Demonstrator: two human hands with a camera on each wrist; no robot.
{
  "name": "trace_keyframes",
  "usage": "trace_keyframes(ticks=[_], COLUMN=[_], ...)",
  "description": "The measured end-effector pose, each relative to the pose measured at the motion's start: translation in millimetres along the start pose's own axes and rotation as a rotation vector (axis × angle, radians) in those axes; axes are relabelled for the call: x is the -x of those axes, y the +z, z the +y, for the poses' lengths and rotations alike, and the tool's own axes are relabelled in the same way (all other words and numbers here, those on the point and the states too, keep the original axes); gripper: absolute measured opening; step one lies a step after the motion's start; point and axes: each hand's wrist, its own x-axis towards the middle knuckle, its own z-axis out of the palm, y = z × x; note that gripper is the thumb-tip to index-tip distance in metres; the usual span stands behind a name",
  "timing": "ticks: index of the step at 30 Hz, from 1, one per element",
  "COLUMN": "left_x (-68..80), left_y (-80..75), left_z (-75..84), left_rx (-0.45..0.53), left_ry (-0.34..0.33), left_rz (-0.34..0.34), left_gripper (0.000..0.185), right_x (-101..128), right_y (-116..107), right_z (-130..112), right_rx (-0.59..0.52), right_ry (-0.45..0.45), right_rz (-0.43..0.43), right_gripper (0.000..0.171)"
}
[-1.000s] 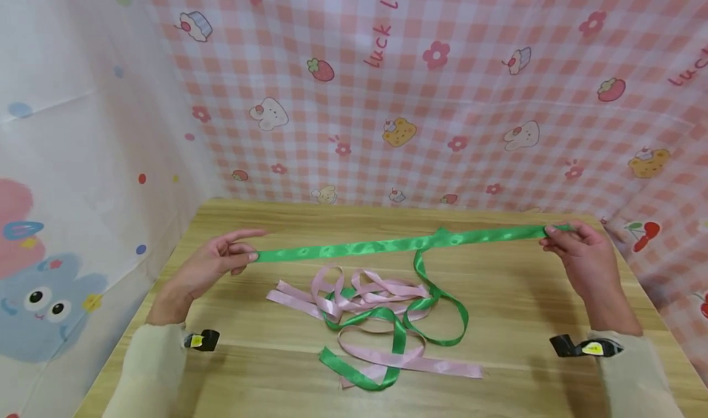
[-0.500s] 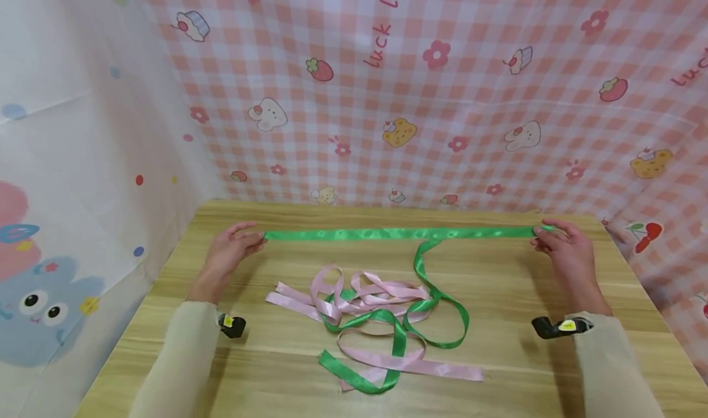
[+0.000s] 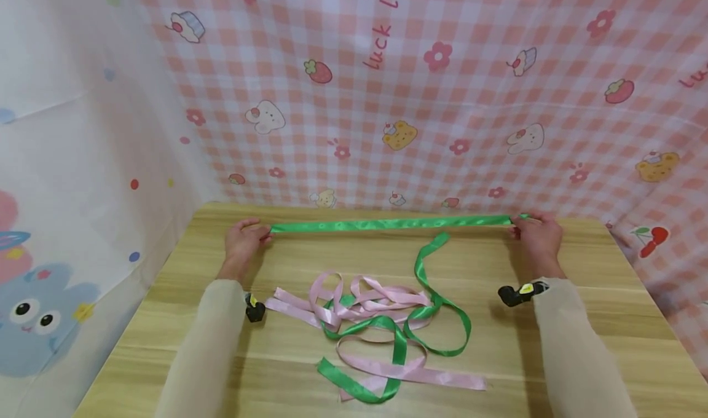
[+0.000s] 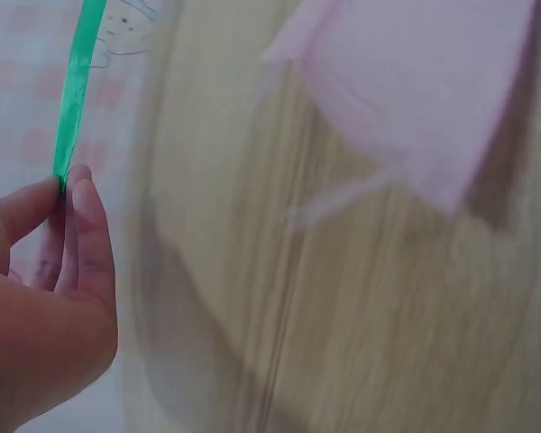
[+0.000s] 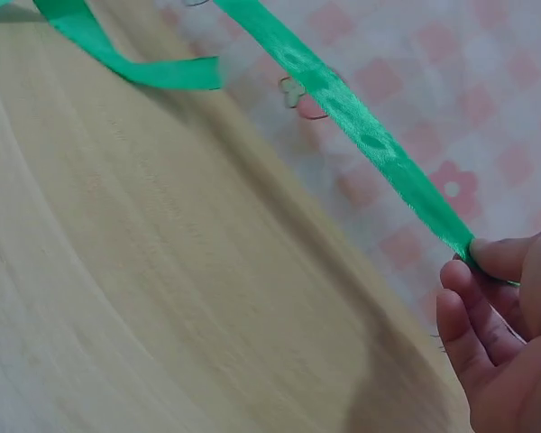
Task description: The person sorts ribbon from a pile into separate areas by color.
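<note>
Both hands have carried the shiny green satin ribbon (image 3: 389, 224) toward twelve o'clock, stretched taut low over the wooden table (image 3: 553, 350); left hand (image 3: 243, 246) and right hand (image 3: 536, 238) each pinch an end. "Luck" shows on the pink checked backdrop (image 3: 381, 43). Left wrist: fingertips (image 4: 72, 194) squeeze ribbon (image 4: 77, 90). Right wrist: fingertips (image 5: 496, 257) pinch ribbon (image 5: 361, 131).

a small home craft corner set up as a tabletop booth. a light wooden table (image 3: 553, 356) is boxed in on three sides by hanging printed cloths: a pink gingham backdrop (image 3: 442, 98) carrying cartoon bears, bunnies, strawberries, cupcakes and flowers (with the words "luck" in red script), and a white side cloth (image 3: 66, 160) with a blue bunny and coloured dots. loose satin craft material lies on the tabletop, a green ribbon (image 3: 387, 224) and a tangle of pink ribbon (image 3: 365, 295). the wrist views show the same wood grain and gingham print up close.
</note>
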Motion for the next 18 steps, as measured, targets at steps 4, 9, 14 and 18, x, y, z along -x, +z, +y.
trace_keyframes(ticks=[4,9,14,18], left_x=[-4.9,-8.1,-12.1,-14.2], left_y=[6.7,11.8,14.2,18.6], left_z=[-6.1,-12.4,-17.0,-17.5], left_rx=[0.015,-0.026,-0.071,-0.053], left_ry=[-0.01,-0.022,-0.068,-0.08], left_rz=[0.043,0.056,0.094,0.116], left_gripper=[0.04,0.041,0.043,0.044], right_x=[-4.3,-7.0,-6.4,-4.8], right_y=[2.9,-3.2,-8.5,-11.5], right_z=[10.3,24.7,36.3,38.7], right_rx=[0.013,0.101,0.21,0.297], right_ry=[0.061,0.066,0.045,-0.008], right_rz=[0.021,0.026,0.041,0.066], right_gripper=[0.022,0.027,0.028,0.029])
